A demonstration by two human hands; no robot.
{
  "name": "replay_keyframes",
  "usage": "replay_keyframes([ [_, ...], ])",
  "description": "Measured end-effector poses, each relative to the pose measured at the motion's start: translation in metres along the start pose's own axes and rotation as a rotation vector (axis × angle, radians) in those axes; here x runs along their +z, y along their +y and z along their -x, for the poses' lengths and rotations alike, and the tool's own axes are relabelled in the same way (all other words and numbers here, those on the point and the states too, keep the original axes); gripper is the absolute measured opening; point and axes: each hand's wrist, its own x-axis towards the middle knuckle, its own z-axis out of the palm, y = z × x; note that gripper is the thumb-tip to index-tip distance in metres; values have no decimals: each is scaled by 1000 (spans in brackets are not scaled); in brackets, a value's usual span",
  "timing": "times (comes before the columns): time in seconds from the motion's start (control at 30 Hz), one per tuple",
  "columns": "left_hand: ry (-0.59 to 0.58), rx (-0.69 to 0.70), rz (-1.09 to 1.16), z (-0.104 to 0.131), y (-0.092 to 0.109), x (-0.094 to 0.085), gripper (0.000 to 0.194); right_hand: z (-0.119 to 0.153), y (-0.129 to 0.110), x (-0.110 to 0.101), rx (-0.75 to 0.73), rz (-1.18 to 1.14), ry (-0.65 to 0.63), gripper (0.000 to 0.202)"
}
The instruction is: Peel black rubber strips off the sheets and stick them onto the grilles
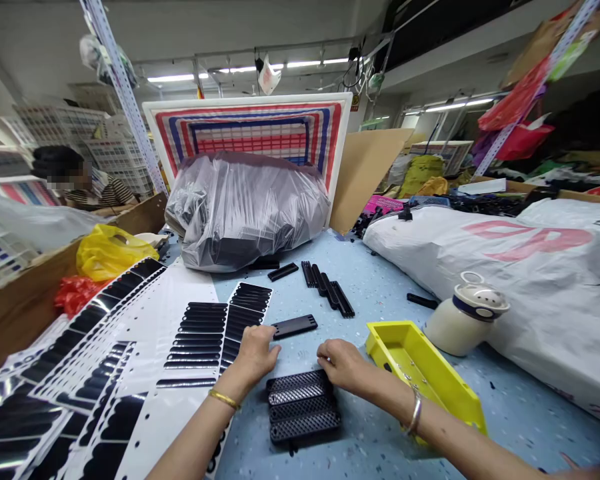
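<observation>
Speckled blue table (380,287) under strip lights; behind it a striped-lined crate (337,133) tipped on its side, a full plastic bag (250,207) in front of its opening; a person (105,190) in a striped top sits at far left.

Left hand (255,353) is at the near end of a flat black bar (296,326); fingers bent, thumb apart from them; can't tell if it grips the bar. Right hand (343,363) is just beyond the upper right corner of the textured black pieces (304,407), fingers curled in narrow; can't tell if anything is pinched.

Textured pieces lie side by side on the table between the forearms; the bar lies beyond them; more black bars (327,288) sit farther back. Sticker sheets (150,360) with black strips cover the left side; yellow bin (425,373) with small bits inside is at right, cream bottle (463,317) just beside it; white sack (480,260) behind the bottle.
</observation>
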Motion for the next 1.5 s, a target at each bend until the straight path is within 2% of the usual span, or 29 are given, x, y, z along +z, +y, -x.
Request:
replay_keyframes([
  [0.1,-9,37,52,-27,2,3,43,1,4,3,31,-12,7,21],
  [0.2,-55,41,126,-49,1,3,36,4,9,4,53,-30,9,18],
  [0.33,-158,29,273,-59,-13,1,33,7,19,3,83,-57,27,18],
  [0.47,-256,-18,410,-51,-25,2,37,-2,29,-1,120,-65,40,27],
  [0.6,-313,-45,470,-38,-29,2,40,-25,30,-3,136,-50,61,43],
  [0.7,-329,-33,449,-27,-28,-2,41,-42,25,0,113,-33,49,37],
  [0.83,-299,21,354,-9,-25,-12,41,-53,20,5,90,0,26,31],
  [1.0,-245,106,188,12,-18,-22,38,-59,29,2,117,50,3,31],
  [1.2,-184,128,99,17,-9,-21,42,-70,25,6,154,60,-9,31],
  [1.37,-161,126,133,13,5,-7,39,-62,24,8,194,14,36,31],
  [1.5,-187,133,200,12,14,6,37,-27,31,4,180,-61,111,24],
])
